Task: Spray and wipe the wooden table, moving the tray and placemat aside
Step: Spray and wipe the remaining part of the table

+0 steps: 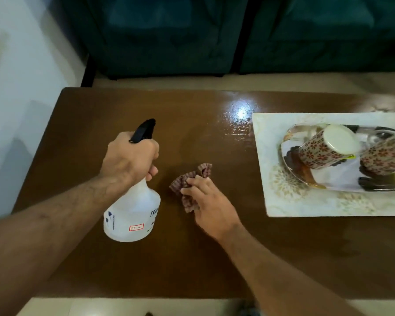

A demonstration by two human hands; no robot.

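My left hand (130, 159) grips the neck and trigger of a white spray bottle (132, 215) with a black nozzle, standing on the dark wooden table (89, 124) at centre left. Just right of it, my right hand (209, 201) rests on a crumpled checked cloth (191, 181), fingers curled over it on the tabletop. A pale patterned placemat (283, 201) lies at the right end of the table. On it sits a shiny tray (333, 179) carrying two upturned floral cups (324, 149).
A wet, glossy patch (240, 119) shines on the table left of the placemat. Dark teal sofas (169, 37) stand behind the table's far edge. A white wall (14, 87) runs along the left. Pale floor tiles (123, 307) show below the near edge.
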